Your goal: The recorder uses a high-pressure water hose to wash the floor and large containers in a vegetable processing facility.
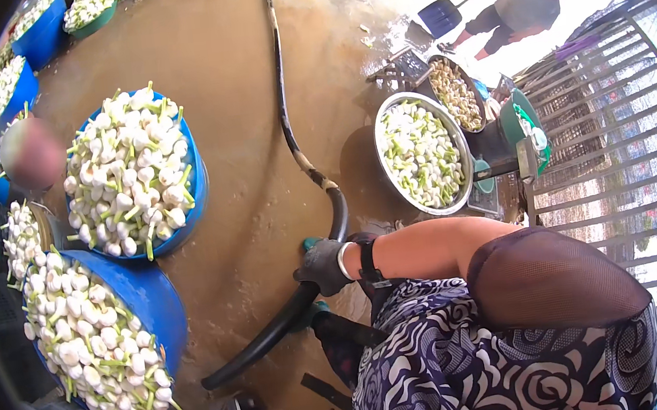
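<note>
My right hand, in a dark grey glove, is closed around a thick black hose near its lower end. A light bangle and a black strap circle my wrist. The hose slants down left over wet ground, its end close to a tilted blue tub heaped with white bulbs with short green stalks, like fresh garlic. A second blue tub, also heaped with bulbs, stands upright above it. Whether water leaves the hose I cannot tell. My left hand is out of view.
Brown muddy water covers the ground. A metal basin of bulbs stands right of the hose, beside a dark basin of browner ones. Farther off, a person holds a shovel. A railing lines the right; more tubs stand upper left.
</note>
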Motion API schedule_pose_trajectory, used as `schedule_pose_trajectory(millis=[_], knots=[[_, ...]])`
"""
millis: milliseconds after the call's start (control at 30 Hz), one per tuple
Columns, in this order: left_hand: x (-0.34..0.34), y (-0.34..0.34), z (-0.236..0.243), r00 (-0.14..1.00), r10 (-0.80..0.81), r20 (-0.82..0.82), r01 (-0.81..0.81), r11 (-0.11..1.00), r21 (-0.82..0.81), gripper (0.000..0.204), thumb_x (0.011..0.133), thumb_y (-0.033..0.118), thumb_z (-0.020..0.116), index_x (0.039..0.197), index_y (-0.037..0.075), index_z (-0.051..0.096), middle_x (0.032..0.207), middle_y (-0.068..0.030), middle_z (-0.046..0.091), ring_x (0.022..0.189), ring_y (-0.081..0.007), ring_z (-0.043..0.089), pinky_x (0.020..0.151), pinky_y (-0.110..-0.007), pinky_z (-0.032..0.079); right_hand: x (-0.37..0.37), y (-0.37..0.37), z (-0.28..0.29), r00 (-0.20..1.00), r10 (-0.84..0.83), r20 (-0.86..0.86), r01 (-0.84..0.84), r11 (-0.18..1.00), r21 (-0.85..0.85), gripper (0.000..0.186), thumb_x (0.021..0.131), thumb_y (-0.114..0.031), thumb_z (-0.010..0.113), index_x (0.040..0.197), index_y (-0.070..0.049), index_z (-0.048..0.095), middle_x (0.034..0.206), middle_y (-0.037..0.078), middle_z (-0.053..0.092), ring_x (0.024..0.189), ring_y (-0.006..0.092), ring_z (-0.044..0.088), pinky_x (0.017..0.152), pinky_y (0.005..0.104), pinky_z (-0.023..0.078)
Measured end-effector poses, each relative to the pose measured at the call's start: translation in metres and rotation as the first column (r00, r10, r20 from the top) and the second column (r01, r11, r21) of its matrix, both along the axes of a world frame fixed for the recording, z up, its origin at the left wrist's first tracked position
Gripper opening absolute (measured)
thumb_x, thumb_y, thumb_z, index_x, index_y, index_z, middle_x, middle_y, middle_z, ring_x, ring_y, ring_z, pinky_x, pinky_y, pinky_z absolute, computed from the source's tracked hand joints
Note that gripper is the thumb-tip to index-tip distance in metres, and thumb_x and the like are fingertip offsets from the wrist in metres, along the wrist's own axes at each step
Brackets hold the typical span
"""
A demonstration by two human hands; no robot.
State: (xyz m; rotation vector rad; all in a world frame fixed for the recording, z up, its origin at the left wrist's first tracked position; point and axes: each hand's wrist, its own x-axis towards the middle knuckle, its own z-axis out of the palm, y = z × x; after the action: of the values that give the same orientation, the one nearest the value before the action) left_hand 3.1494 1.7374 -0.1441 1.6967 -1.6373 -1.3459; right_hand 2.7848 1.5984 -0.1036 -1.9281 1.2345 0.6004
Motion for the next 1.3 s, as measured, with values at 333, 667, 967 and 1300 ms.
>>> schedule_pose_trajectory(millis=[333, 667, 967, 1300], knots=[[0.193, 0.257, -0.122, 0.33, -0.03, 0.943, 0.147, 0.989, -0.02, 0.048, 0.083, 0.038, 0.041, 0.125, 0.016, 0.04, 0.126, -0.0164, 0.04, 0.119, -0.0264, 0.032, 0.099, -0.045, 0.023, 0.029, -0.031, 0.008, 0.998, 0.046, 0.045, -0.041, 0.994, -0.1, 0.019, 0.063, -0.024, 0.06, 0.08, -0.016, 0.059, 0.072, 0.011, 0.06, 0.069, 0.0319, 0.059, 0.061, 0.0423, 0.045], [0.227, 0.242, -0.104, 0.318, 0.631, 0.707, -0.518, 0.741, -0.428, 0.033, 0.07, 0.015, 0.059, 0.101, 0.004, 0.052, 0.106, -0.0123, 0.054, 0.102, -0.0257, 0.048, 0.09, -0.038, 0.037, 0.04, -0.005, 0.017, 0.982, 0.173, 0.077, -0.146, 0.951, -0.274, 0.033, 0.057, -0.032, 0.069, 0.073, -0.005, 0.057, 0.067, 0.015, 0.057, 0.067, 0.0327, 0.058, 0.061, 0.0394, 0.045], [0.309, 0.243, -0.105, 0.087, 0.987, -0.136, -0.989, 0.068, -0.135, 0.038, 0.077, 0.01, 0.055, 0.113, 0.007, 0.045, 0.106, -0.0118, 0.055, 0.098, -0.0215, 0.053, 0.079, -0.03, 0.045, 0.017, -0.011, 0.011, 0.94, 0.335, 0.061, -0.295, 0.891, -0.344, 0.04, 0.047, -0.023, 0.076, 0.075, -0.004, 0.055, 0.068, 0.013, 0.056, 0.061, 0.0307, 0.055, 0.057, 0.0382, 0.045], [0.299, 0.172, -0.117, -0.642, 0.608, -0.467, -0.758, -0.414, 0.503, 0.027, 0.079, 0.021, 0.056, 0.101, 0.006, 0.055, 0.094, -0.0112, 0.056, 0.082, -0.0236, 0.056, 0.063, -0.039, 0.05, 0.016, -0.016, 0.011, 0.983, 0.169, 0.071, -0.149, 0.962, -0.229, 0.037, 0.049, -0.021, 0.078, 0.073, -0.003, 0.056, 0.063, 0.009, 0.058, 0.056, 0.0187, 0.056, 0.054, 0.032, 0.045]])
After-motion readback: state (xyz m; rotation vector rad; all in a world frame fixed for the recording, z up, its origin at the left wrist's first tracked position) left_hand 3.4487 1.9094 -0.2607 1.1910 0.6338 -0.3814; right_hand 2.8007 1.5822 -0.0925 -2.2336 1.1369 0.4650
